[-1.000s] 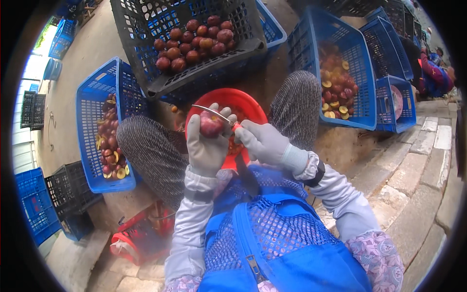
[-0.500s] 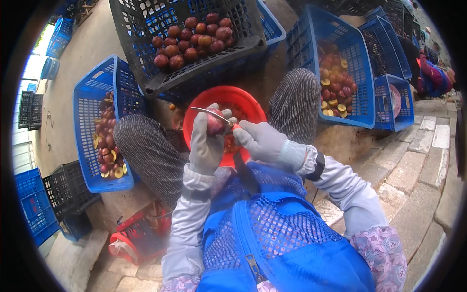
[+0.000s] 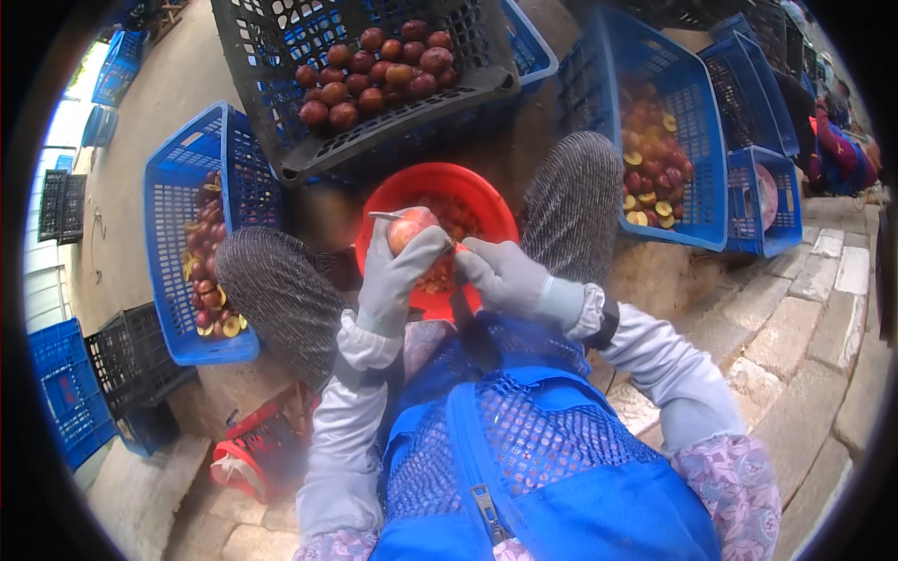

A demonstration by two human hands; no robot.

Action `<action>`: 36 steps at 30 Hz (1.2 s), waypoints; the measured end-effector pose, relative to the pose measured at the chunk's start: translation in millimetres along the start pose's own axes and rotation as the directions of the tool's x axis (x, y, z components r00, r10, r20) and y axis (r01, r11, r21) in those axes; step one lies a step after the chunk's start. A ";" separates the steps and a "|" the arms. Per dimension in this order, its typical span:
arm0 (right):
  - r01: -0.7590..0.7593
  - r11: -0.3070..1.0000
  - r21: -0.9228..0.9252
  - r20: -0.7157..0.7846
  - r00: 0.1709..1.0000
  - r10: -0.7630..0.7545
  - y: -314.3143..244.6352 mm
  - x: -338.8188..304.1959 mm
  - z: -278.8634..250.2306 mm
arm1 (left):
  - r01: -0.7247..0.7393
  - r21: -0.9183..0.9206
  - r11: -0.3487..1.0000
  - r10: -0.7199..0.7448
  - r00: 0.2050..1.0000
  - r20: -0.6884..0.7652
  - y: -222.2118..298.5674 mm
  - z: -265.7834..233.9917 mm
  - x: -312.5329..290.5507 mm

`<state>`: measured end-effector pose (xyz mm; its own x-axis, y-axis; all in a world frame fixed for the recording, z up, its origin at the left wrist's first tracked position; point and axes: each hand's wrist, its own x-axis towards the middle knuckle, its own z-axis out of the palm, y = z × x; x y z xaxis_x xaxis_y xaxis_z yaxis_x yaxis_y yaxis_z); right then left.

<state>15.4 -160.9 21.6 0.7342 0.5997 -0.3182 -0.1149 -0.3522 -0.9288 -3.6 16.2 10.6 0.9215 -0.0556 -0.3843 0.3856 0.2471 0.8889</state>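
Note:
My left hand [image 3: 391,285], in a pale grey glove, is closed around a reddish-pink plum [image 3: 410,227] above a red basin [image 3: 488,204]. A curved knife [image 3: 382,215] lies against the plum, its blade tip showing at the far side while the rest of the blade is mostly hidden. My right hand [image 3: 513,277], also gloved, is closed on the knife's red handle, which is largely covered by the fingers. Small reddish-orange pieces lie in the basin between my knees.
A black crate [image 3: 402,114] of whole plums stands ahead, over a blue crate. Blue crates with cut and whole plums stand at left [image 3: 201,351] and right [image 3: 716,187]. A red bag-like object [image 3: 267,439] lies at lower left. Another person [image 3: 842,154] is at far right.
The blade, earlier plainly visible across the dark plum, is now mostly hidden. The plum has turned in my left hand and shows a paler pink side. My hands have come closer together.

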 end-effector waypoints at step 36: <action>0.017 0.964 -0.265 0.254 0.966 0.053 2.9 14.7 -13.9 | -0.145 -0.170 0.975 0.084 0.942 -0.324 -13.9 -14.8 -5.7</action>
<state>35.1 -163.1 16.8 0.5327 0.7432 -0.4048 0.0786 -0.5197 -0.8507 -14.8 27.3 -3.2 0.8861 0.2815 -0.3682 0.2345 0.4130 0.8800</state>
